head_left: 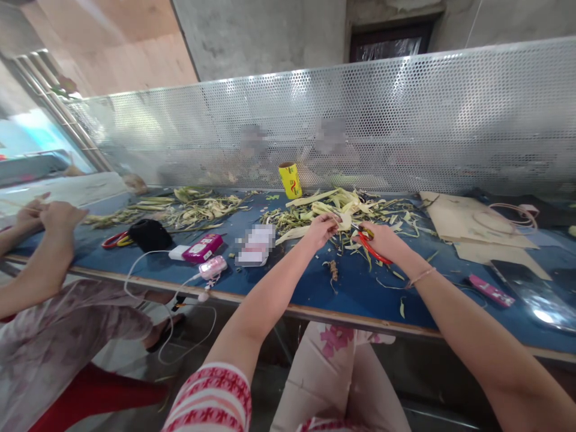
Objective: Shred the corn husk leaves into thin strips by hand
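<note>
My left hand (324, 230) is closed on a pale plant piece (345, 222), which stretches toward the right hand. My right hand (380, 240) grips scissors (375, 252) with red and yellow handles, their tips close to that piece. Behind both hands lies a loose heap of pale green and yellowish plant strips (310, 204). A small brown dried scrap (333, 270) rests on the blue tabletop (306, 288) nearer to me.
A yellow can (290, 180) stands behind the heap. On the left are a black pouch (150, 235), a purple box (203, 248) with a white cable, and another person's hands (56, 215). Cardboard (463, 222) and a dark phone (535, 294) lie right.
</note>
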